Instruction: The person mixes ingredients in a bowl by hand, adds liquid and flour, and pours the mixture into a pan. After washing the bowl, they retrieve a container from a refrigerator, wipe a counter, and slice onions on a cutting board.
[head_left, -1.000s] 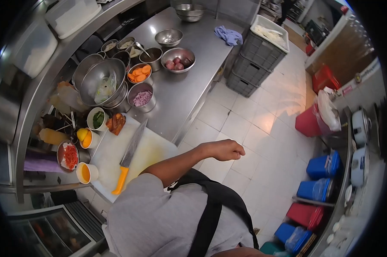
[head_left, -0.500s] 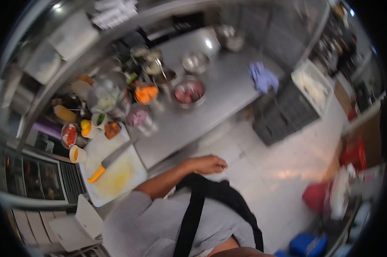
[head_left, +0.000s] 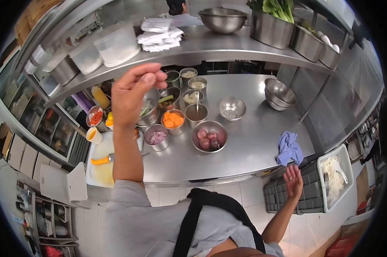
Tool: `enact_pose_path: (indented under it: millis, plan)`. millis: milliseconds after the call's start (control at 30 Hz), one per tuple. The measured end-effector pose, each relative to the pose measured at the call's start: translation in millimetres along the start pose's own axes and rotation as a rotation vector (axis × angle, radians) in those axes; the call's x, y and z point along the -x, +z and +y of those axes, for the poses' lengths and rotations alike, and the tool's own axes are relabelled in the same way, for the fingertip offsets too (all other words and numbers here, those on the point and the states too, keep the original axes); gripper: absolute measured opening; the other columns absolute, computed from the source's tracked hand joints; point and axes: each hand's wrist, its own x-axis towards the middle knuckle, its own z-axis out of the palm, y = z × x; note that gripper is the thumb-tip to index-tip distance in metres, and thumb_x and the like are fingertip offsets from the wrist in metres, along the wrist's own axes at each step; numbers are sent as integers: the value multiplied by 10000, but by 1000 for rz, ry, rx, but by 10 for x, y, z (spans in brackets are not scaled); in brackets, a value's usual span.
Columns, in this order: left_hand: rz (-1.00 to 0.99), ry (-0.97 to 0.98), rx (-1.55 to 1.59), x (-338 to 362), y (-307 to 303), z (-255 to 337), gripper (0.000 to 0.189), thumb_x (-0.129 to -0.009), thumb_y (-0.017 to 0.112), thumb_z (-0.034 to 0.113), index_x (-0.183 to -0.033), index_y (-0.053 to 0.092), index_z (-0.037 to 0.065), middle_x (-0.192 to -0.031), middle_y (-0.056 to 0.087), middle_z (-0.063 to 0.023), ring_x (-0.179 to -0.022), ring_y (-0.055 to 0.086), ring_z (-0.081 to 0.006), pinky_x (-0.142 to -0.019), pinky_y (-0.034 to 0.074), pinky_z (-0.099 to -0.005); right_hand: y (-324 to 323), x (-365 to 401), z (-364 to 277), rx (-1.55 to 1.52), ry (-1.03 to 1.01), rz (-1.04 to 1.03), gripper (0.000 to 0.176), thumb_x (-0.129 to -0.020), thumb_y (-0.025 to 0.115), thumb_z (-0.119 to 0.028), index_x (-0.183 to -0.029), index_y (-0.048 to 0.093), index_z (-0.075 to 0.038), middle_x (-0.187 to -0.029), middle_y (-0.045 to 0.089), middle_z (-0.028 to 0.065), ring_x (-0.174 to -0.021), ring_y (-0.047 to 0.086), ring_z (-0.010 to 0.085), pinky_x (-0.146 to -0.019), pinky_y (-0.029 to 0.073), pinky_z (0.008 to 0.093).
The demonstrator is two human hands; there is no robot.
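Left hand (head_left: pixel 133 92) raised (pinching), right hand (head_left: pixel 293 180) splayed low.

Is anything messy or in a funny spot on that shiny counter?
A little. The blue cloth lies crumpled at the counter's front edge, near the right hand. The white cutting board has a yellow stain, with the orange-handled knife lying on it.

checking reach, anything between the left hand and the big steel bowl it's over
Nothing visible does: the left hand hangs, fingers pinched, directly over the big steel bowl, hiding part of it. The carrot bowl and onion bowl sit beside, not between.
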Motion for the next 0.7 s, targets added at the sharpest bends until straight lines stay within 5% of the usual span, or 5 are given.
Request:
enact_pose_path:
  millis: [233, 367, 400, 433, 700]
  plan:
    - [-174, -308, -136, 188, 71, -108, 266, -868, 587, 57, -1112, 599, -47, -958, 655, -135, -885, 634, -172, -765, 524, -298, -28, -1420, -260, 257, -84, 116, 430, -920, 539, -283, -1258, 489, -22, -1261, 520, 155, -1129, 531, 272, -920, 431, 378]
    - [61, -335, -347, 302, -26, 300, 286, -881, 585, 90, -1137, 580, -37, -977, 651, -122, -878, 633, -173, -783, 509, -285, -941, -2396, 177, 1590, -635, 404, 533, -883, 544, -420, -1277, 513, -62, -1381, 372, 242, -1288, 339, 375, -1071, 257, 440]
    - [145, -340, -388, 368, -31, 384, 280, -882, 580, 88, -1134, 581, -34, -972, 652, -131, -860, 640, -177, -776, 506, -287, -737, -2352, 301, 1815, -215, 387, 565, -899, 471, -485, -1321, 475, -110, -1418, 334, 217, -1320, 299, 358, -1066, 243, 487]
    - [212, -321, -433, 432, -66, 451, 283, -882, 580, 89, -1137, 577, -34, -980, 652, -125, -858, 639, -172, -780, 505, -286, -147, -2047, 374, 2095, -183, 498, 557, -914, 406, -508, -1346, 450, -160, -1439, 313, 193, -1343, 266, 331, -1061, 229, 523]
    - [721, 129, -419, 320, -993, 657, 111, -884, 557, 78, -976, 541, 17, -903, 619, -90, -741, 608, -147, -706, 510, -283, 67, -1948, 738, 2036, -205, 393, 558, -935, 368, -477, -1369, 403, -128, -1450, 333, 112, -1337, 285, 312, -1058, 185, 573]
